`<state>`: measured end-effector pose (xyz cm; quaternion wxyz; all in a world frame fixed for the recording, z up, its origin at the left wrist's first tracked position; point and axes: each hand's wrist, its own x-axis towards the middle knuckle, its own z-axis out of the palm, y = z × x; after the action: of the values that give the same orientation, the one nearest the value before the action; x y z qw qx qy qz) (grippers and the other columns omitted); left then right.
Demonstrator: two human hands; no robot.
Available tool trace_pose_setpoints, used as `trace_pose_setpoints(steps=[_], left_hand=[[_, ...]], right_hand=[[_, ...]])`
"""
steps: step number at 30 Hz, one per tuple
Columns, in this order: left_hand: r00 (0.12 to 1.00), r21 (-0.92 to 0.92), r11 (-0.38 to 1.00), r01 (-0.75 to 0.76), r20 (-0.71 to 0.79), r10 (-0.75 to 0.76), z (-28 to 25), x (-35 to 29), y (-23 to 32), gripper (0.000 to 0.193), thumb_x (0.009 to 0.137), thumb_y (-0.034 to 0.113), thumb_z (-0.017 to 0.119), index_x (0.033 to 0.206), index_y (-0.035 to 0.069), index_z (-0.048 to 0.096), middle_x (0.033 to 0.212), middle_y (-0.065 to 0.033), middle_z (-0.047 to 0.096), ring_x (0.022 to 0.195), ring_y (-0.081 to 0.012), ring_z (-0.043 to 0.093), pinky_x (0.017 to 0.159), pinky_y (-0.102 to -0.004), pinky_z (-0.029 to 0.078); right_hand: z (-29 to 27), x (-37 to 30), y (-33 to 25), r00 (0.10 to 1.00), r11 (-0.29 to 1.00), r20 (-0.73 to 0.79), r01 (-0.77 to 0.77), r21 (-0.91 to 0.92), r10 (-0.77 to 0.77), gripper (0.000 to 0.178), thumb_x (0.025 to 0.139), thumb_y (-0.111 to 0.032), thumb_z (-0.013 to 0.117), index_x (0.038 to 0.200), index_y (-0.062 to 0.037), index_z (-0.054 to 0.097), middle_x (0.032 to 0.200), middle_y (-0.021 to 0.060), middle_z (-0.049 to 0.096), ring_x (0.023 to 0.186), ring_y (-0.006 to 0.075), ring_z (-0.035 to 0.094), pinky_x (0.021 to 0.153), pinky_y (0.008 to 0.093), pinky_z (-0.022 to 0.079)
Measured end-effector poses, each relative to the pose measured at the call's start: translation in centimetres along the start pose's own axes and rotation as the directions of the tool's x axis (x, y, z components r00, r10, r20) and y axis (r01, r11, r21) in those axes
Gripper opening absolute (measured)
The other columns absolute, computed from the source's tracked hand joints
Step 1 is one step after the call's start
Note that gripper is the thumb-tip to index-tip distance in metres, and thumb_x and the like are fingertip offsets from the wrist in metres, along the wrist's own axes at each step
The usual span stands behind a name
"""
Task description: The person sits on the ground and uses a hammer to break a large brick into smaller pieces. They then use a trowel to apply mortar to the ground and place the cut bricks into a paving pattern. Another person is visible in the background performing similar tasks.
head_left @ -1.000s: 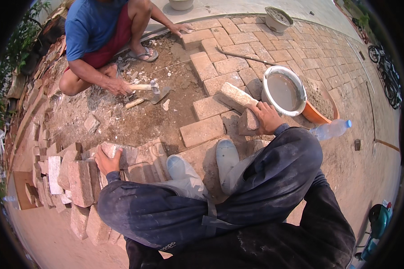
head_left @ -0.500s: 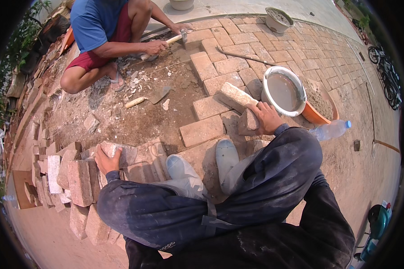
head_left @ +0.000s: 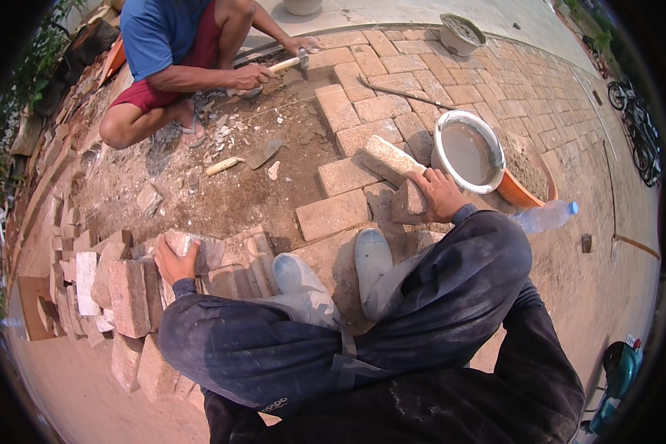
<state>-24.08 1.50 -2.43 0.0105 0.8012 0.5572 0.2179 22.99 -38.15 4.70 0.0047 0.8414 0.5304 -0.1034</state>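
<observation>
My left hand (head_left: pixel 175 260) lies on a rough paving block (head_left: pixel 209 251) at the pile's near edge, its thumb and fingers set around the block's end. My right hand (head_left: pixel 441 194) grips a paving block (head_left: pixel 409 201) standing beside my right boot (head_left: pixel 374 259); its fingers curl over the top. Touching that hand's fingertips is the end of a pale, long block (head_left: pixel 392 157), which leans on the laid pavers. A bucket of grey slurry (head_left: pixel 469 152) stands just beyond my right hand.
Across from me a crouching person (head_left: pixel 177 74) holds a hammer (head_left: pixel 286 64) over the paver edge. A trowel (head_left: pixel 248 157) lies on bare soil. To the right are an orange container of sand (head_left: pixel 529 177), a plastic bottle (head_left: pixel 546 217) and a metal bar (head_left: pixel 407 95). Stacked blocks (head_left: pixel 129 296) fill the left.
</observation>
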Motion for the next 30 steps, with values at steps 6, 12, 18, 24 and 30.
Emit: trace_pose_setpoints(steps=[6, 12, 18, 24, 30], left_hand=[[1.000, -0.002, 1.000, -0.004, -0.012, 0.004, 0.1, -0.1, 0.0, 0.092, 0.067, 0.054, 0.084, 0.138, 0.006, 0.051, 0.124, -0.0190, 0.057, 0.118, -0.0404, 0.051, 0.098, -0.0491, 0.043], [1.000, -0.008, 1.000, 0.024, 0.007, -0.023, -0.3, -0.2, 0.3, 0.093, 0.066, 0.054, 0.084, 0.137, 0.005, 0.051, 0.124, -0.0194, 0.057, 0.116, -0.0407, 0.052, 0.097, -0.0496, 0.043], [0.999, -0.010, 0.999, 0.037, 0.016, -0.037, -0.9, 0.1, 1.1, 0.092, 0.066, 0.050, 0.085, 0.138, 0.004, 0.051, 0.125, -0.0202, 0.056, 0.115, -0.0409, 0.052, 0.096, -0.0496, 0.044], [1.000, -0.037, 0.999, 0.025, 0.013, -0.025, -1.0, -0.2, 1.3, 0.088, 0.067, 0.045, 0.084, 0.137, 0.003, 0.051, 0.122, -0.0203, 0.057, 0.113, -0.0407, 0.052, 0.096, -0.0491, 0.044], [1.000, -0.020, 1.000, 0.014, 0.002, -0.014, -1.7, -0.2, 2.0, 0.086, 0.066, 0.040, 0.086, 0.135, 0.000, 0.051, 0.114, -0.0195, 0.057, 0.110, -0.0402, 0.052, 0.095, -0.0483, 0.042]], right_hand=[[-0.4, 0.1, 0.1, 0.999, 0.999, 0.019, 0.031, -0.034, -0.031, 0.102, 0.059, -0.043, 0.090, 0.146, -0.0202, 0.042, 0.121, 0.0157, 0.052, 0.117, 0.0337, 0.052, 0.092, 0.0463, 0.043], [-1.2, 0.7, 0.3, 0.985, 0.974, 0.108, 0.152, -0.168, -0.135, 0.102, 0.065, -0.049, 0.087, 0.149, -0.0215, 0.036, 0.123, 0.0181, 0.052, 0.114, 0.0363, 0.056, 0.090, 0.0482, 0.048], [-2.5, 2.3, 0.2, 0.939, 0.966, 0.293, 0.224, -0.128, -0.178, 0.100, 0.063, -0.039, 0.088, 0.147, -0.0221, 0.036, 0.123, 0.0212, 0.054, 0.112, 0.0411, 0.062, 0.089, 0.0495, 0.054], [-3.4, 4.2, -1.4, 0.912, 0.950, 0.344, 0.282, -0.135, -0.222, 0.095, 0.061, -0.040, 0.088, 0.141, -0.0193, 0.041, 0.113, 0.0199, 0.060, 0.094, 0.0410, 0.068, 0.077, 0.0509, 0.056], [-6.9, 8.0, -6.2, 0.873, 0.921, 0.328, 0.388, -0.021, -0.360, 0.088, 0.059, -0.035, 0.086, 0.136, -0.0169, 0.047, 0.108, 0.0183, 0.062, 0.088, 0.0407, 0.068, 0.073, 0.0500, 0.055]])
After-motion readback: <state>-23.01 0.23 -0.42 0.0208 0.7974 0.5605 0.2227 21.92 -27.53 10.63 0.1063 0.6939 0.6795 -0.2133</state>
